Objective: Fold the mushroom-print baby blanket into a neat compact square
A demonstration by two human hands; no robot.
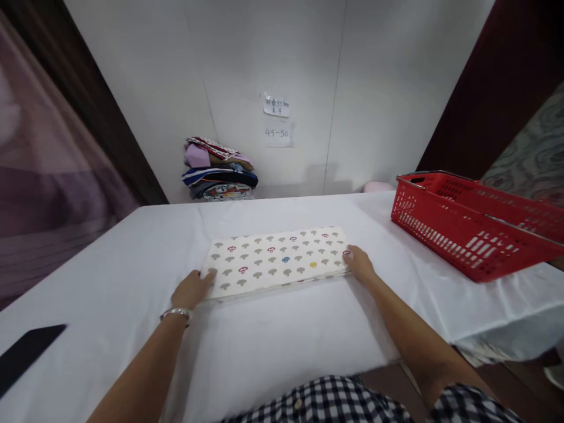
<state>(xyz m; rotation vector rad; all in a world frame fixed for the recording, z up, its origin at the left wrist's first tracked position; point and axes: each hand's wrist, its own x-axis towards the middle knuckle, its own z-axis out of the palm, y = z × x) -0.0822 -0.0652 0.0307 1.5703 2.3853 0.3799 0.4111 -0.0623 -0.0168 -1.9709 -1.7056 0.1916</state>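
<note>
A folded white cloth (277, 258) printed with small mushrooms, mostly grey with some red, blue and yellow, lies as a long strip across the white-covered table. My left hand (192, 289), with a silver bracelet at the wrist, grips its left end, thumb on top and fingers out of sight below. At the right end my right hand (360, 265) pinches the edge in the same way. Layers of the fold show along the near edge.
A red plastic basket (445, 229) with metal handles stands at the table's right. Folded clothes (220, 170) are stacked by the wall behind the far edge. A dark flat object (29, 355) lies at the near left. Two paper notes (277, 134) hang on the wall.
</note>
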